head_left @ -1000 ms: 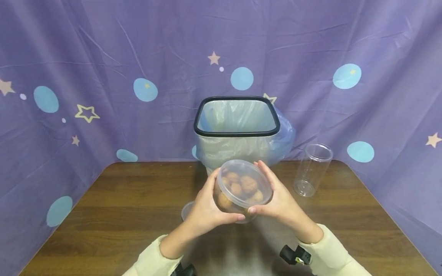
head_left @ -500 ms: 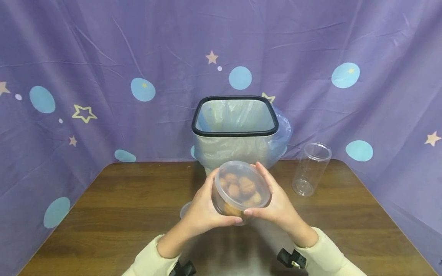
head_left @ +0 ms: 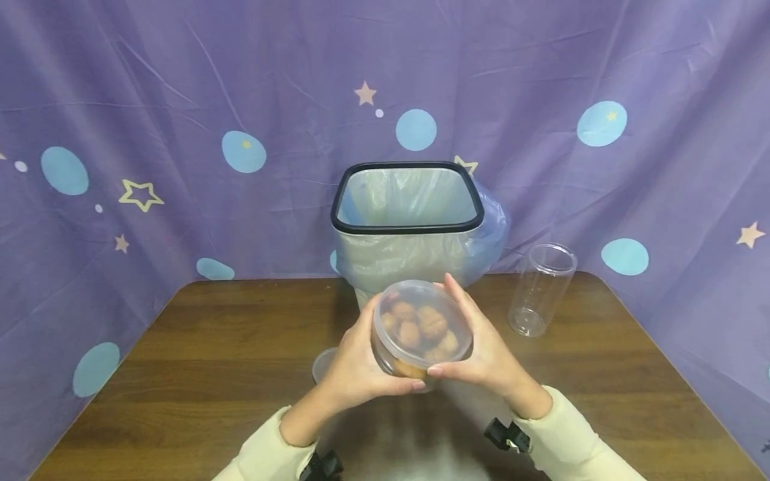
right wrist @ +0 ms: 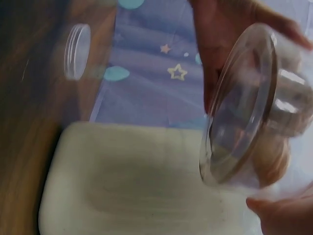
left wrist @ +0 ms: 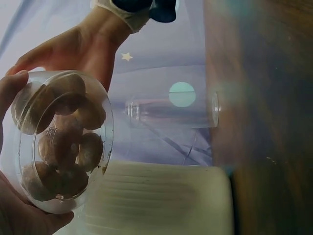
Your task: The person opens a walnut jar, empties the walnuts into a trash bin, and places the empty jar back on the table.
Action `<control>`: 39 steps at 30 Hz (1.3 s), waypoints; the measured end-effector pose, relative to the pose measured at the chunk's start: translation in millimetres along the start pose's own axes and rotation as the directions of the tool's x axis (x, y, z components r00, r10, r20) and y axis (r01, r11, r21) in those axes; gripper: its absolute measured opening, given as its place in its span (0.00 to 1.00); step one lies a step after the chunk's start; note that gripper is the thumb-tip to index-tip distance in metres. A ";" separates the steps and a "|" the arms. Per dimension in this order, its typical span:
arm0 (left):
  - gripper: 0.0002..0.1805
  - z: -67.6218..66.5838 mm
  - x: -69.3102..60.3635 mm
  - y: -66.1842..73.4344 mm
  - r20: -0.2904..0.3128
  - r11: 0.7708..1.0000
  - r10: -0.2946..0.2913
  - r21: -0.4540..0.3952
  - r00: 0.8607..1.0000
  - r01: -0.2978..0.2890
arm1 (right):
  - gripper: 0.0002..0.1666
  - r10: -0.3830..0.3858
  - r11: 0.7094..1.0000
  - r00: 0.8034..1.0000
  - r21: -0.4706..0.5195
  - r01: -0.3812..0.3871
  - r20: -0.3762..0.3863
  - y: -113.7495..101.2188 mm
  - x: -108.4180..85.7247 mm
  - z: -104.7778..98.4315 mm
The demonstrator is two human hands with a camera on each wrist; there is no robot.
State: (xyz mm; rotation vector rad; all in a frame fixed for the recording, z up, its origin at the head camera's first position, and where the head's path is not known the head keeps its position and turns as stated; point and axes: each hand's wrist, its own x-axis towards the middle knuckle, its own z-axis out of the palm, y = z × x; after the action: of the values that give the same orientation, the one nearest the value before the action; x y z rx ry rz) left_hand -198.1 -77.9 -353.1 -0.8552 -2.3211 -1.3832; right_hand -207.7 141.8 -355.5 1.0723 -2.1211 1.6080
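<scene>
Both hands hold a clear round plastic jar [head_left: 400, 354] above the table, tilted, with a frosted lid [head_left: 424, 290] facing up toward the head. Several walnuts [left wrist: 61, 142] show inside it; they look brown and wrinkled. My left hand [head_left: 355, 364] grips the jar's left side, its thumb in front. On the opposite side, my right hand [head_left: 484, 351] has its thumb near the front of the lid rim and its fingers behind. In the right wrist view the jar's base [right wrist: 239, 107] faces the camera. Parts of the fingers are hidden behind the jar.
A pale bin [head_left: 403, 254] with a black rim and a bag liner stands behind the hands. A tall clear jar without a lid [head_left: 541, 294] is at the back right of the wooden table [head_left: 228, 361]. Another clear lid [head_left: 323, 364] lies left, partly hidden by the left hand.
The hands keep their hold on the jar, which stays in nearly the same place with a very slight change of tilt. The head view shifts a little.
</scene>
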 end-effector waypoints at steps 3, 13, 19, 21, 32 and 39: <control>0.65 0.5 -0.4 -0.4 -0.004 1.000 0.006 -0.002 1.000 -0.006 | 0.69 -0.046 0.999 0.999 -0.028 0.046 0.024 4.1 2.5 -2.8; 0.63 1.3 1.2 -2.2 -0.002 0.999 0.021 -0.028 1.000 -0.021 | 0.67 0.011 0.996 0.997 -0.085 -0.004 0.076 12.0 7.0 -10.1; 0.61 0.3 2.4 -2.7 0.016 0.999 -0.007 -0.037 1.000 0.008 | 0.65 -0.007 0.999 0.991 -0.041 0.013 0.133 18.8 10.2 -14.4; 0.61 0.7 2.2 -3.0 0.024 0.999 -0.016 -0.051 1.000 0.017 | 0.65 -0.015 1.000 0.988 -0.009 0.017 0.155 20.3 10.8 -15.9; 0.59 -1.9 1.7 -4.1 0.102 0.981 0.017 -0.193 0.995 0.003 | 0.67 -0.096 0.989 0.961 0.134 0.063 0.258 22.6 14.4 -19.3; 0.58 -8.2 4.3 -4.4 0.136 0.971 0.037 -0.241 0.990 -0.003 | 0.67 -0.129 0.980 0.951 0.184 0.079 0.279 25.3 17.5 -18.0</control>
State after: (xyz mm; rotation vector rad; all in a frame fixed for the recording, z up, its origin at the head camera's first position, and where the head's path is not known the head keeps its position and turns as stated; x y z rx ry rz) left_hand -204.5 -85.1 -349.9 -1.0739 -2.2674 -1.6705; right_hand -241.1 154.2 -356.7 1.5353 -2.0842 1.6954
